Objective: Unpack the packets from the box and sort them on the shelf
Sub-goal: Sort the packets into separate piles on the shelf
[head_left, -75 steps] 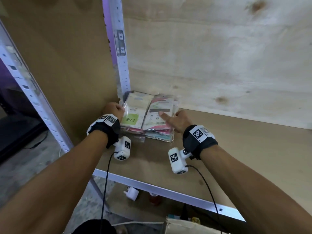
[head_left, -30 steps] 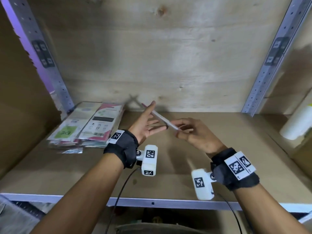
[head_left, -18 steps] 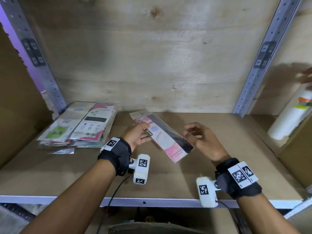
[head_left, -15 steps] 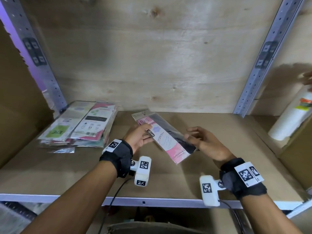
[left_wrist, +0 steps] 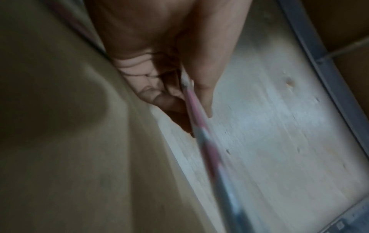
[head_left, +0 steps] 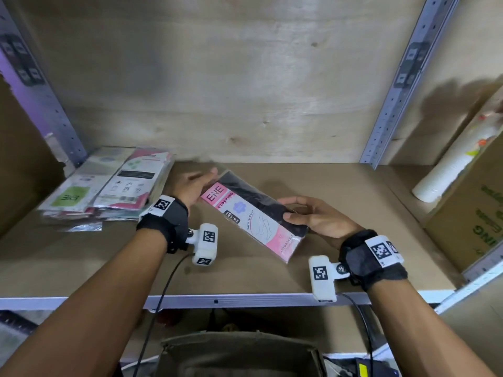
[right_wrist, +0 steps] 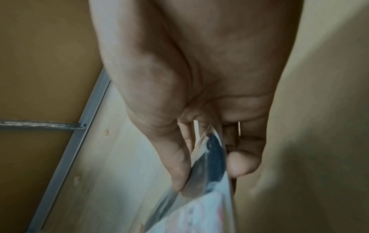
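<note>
A pink, white and black stocking packet (head_left: 253, 216) marked ENE hangs slanted just above the brown shelf board (head_left: 340, 202), face up. My left hand (head_left: 206, 180) pinches its far upper end, and in the left wrist view the thumb and fingers of that hand (left_wrist: 196, 121) clamp the thin packet edge (left_wrist: 201, 135). My right hand (head_left: 288, 210) holds the packet's right edge, thumb on top. In the right wrist view this hand (right_wrist: 209, 176) pinches the clear packet (right_wrist: 211, 157). A stack of sorted packets (head_left: 109, 186) lies at the shelf's back left corner.
An open cardboard box (head_left: 236, 355) sits below the shelf's metal front rail (head_left: 245, 297). Slotted uprights (head_left: 394, 85) stand at both back corners. A white roll (head_left: 457, 164) leans over a printed carton (head_left: 476, 213) on the right.
Both hands left the stack at the back left and moved to the shelf's middle. The packet, edge-on a second ago, now lies face up between them and a little lower.
</note>
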Motion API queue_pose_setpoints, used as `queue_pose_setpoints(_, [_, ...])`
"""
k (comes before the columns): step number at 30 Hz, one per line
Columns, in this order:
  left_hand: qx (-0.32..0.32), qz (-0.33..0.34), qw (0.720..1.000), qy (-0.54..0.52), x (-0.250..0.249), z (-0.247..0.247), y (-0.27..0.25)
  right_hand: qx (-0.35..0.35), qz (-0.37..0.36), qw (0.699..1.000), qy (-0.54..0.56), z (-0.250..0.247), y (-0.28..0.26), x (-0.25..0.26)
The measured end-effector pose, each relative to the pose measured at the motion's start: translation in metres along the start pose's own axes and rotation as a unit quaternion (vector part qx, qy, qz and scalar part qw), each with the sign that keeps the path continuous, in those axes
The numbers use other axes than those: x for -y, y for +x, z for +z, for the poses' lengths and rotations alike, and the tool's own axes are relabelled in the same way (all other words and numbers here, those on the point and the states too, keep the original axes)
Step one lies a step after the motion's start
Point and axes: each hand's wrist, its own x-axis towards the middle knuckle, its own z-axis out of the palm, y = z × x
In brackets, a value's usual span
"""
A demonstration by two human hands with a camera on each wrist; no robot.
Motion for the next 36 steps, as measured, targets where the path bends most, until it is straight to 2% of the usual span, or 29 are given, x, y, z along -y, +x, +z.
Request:
queue_pose_setpoints(3, [0.012,0.030,0.996,0.078,-0.005,-0.006,0.002,-0.014,0.008,1.000,-0.027,-0.002,-0.001,-0.001])
queue_pose_setpoints(7, [0.030,0.006,0.996,0.086,-0.011,-0.007,-0.006,0.003,-0.017,0.999,-0.039,-0.005,-0.003,-0.002])
queue_pose_setpoints(9, [0.067,-0.004,0.996,0.066,-0.012,-0.010,-0.009,0.019,-0.033,0.999,-0.035,-0.006,-0.004,-0.002])
queue_pose_setpoints(12, [0.133,-0.057,0.989,-0.013,-0.014,-0.016,-0.012,0.041,-0.061,0.997,-0.028,-0.005,-0.004,-0.001])
queue_pose_setpoints(17, [0.156,-0.049,0.986,0.015,-0.016,-0.019,-0.011,0.049,-0.076,0.995,-0.027,0.000,-0.001,0.001])
queue_pose_setpoints(19, [0.164,-0.071,0.984,-0.024,-0.011,-0.021,-0.009,0.047,-0.071,0.996,-0.033,0.001,-0.001,0.000])
queue_pose_setpoints(22, [0.122,-0.095,0.979,-0.130,-0.002,-0.021,-0.004,0.037,-0.053,0.998,-0.015,0.002,-0.002,-0.002])
queue_pose_setpoints(25, [0.055,-0.098,0.981,-0.158,0.003,-0.021,0.001,0.014,-0.042,0.999,0.029,0.002,0.000,-0.003])
queue_pose_setpoints(27, [0.055,-0.116,0.975,-0.178,0.003,-0.019,-0.001,-0.016,-0.032,0.997,0.063,0.003,0.003,-0.005])
queue_pose_setpoints(28, [0.069,-0.122,0.976,-0.166,0.004,-0.016,-0.004,-0.034,-0.025,0.996,0.081,0.004,0.005,-0.006])
queue_pose_setpoints(31, [0.149,-0.110,0.982,-0.031,0.007,0.000,-0.020,-0.070,-0.019,0.988,0.135,0.010,0.014,-0.010])
queue_pose_setpoints(34, [0.249,-0.104,0.962,0.041,0.009,0.020,-0.038,-0.107,-0.012,0.982,0.158,0.017,0.022,-0.013])
queue_pose_setpoints(36, [0.276,-0.088,0.956,0.053,0.010,0.028,-0.045,-0.132,0.002,0.982,0.138,0.020,0.026,-0.014])
